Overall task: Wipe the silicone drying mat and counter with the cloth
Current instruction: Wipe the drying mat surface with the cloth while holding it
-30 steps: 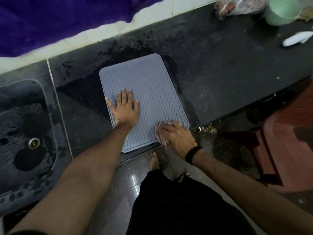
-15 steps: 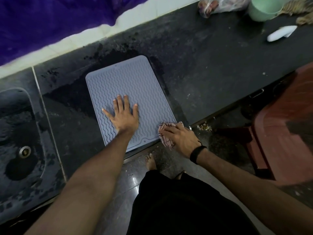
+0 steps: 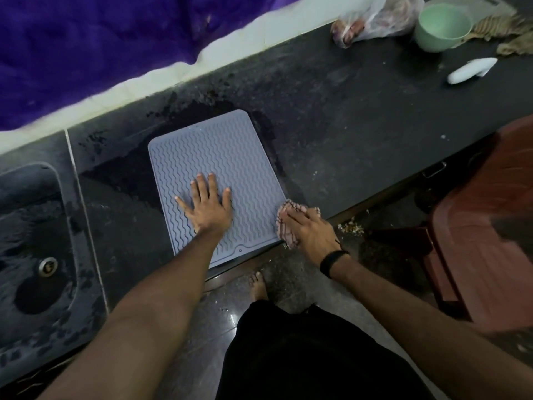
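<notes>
The grey-blue ribbed silicone drying mat lies flat on the dark stone counter, its near edge at the counter's front lip, with a darker wet patch around its far corners. The person's left hand presses down on the mat, fingers straight and spread. The right hand rests on the bunched pink-and-white checked cloth at the mat's near right corner, fingers lying over it, slightly bent. A pale green plastic cup stands well apart, far right
</notes>
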`<move>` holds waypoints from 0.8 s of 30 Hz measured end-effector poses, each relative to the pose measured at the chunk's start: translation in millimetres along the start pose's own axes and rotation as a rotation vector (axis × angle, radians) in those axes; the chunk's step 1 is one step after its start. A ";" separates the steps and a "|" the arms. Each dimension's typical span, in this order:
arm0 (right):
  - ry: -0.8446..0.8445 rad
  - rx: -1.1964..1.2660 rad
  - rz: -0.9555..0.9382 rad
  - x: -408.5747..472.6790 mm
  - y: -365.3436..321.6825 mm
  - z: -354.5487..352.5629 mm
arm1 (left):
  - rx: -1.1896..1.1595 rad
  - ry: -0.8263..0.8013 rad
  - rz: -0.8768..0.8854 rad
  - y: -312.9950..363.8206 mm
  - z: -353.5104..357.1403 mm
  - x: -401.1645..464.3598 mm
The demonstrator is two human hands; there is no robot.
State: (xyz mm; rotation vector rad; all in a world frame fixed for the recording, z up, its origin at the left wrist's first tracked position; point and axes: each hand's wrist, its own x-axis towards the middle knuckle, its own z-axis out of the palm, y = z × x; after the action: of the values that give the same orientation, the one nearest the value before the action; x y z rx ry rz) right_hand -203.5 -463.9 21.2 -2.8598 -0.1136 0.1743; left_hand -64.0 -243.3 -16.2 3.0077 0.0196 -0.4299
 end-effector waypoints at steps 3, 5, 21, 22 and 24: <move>-0.067 -0.034 -0.035 -15.1 0.2 -9.7 | -0.063 0.007 0.016 -0.9 3.4 0.3; -0.012 -0.012 -0.019 -6.4 -7.8 -22.8 | -0.082 0.028 0.019 -1.4 6.0 1.1; -0.230 -0.014 -0.003 18.9 -11.8 -19.7 | -0.140 0.074 0.025 -6.0 16.8 3.7; -0.197 -0.010 -0.002 24.1 -14.8 -25.6 | -0.145 0.083 0.028 -6.9 16.8 4.6; -0.062 0.033 0.013 47.2 -22.3 -36.2 | -0.152 0.085 0.033 -7.1 17.1 5.7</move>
State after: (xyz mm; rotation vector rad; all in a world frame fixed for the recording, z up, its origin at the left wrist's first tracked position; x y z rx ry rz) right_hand -153.5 -447.6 56.8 -2.8240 -0.1032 0.2651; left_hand -63.6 -238.0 -34.8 2.8700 0.0084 -0.2828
